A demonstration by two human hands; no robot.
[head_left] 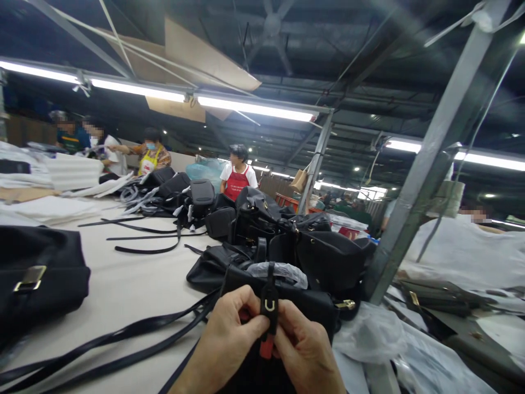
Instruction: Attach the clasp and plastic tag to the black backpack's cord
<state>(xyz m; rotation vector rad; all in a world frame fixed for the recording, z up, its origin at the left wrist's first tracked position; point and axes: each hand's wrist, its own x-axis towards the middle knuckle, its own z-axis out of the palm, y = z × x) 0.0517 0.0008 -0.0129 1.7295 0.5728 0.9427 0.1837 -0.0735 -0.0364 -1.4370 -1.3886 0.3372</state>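
My left hand (229, 334) and my right hand (305, 350) are at the bottom centre, both pinched around a small black strap tab (269, 306) with a gold buckle. A red piece (266, 346) shows below the tab, between my fingers. The tab belongs to a black bag (315, 306) standing right behind my hands, with clear plastic stuffing (283, 271) in its top. Long black straps (123, 336) trail left from it across the table.
A pile of black bags (254, 219) fills the middle of the beige table (123, 279). Another black bag (36, 276) with a gold clasp lies at left. A slanted metal post (414, 186) stands at right. Several people work at the far end.
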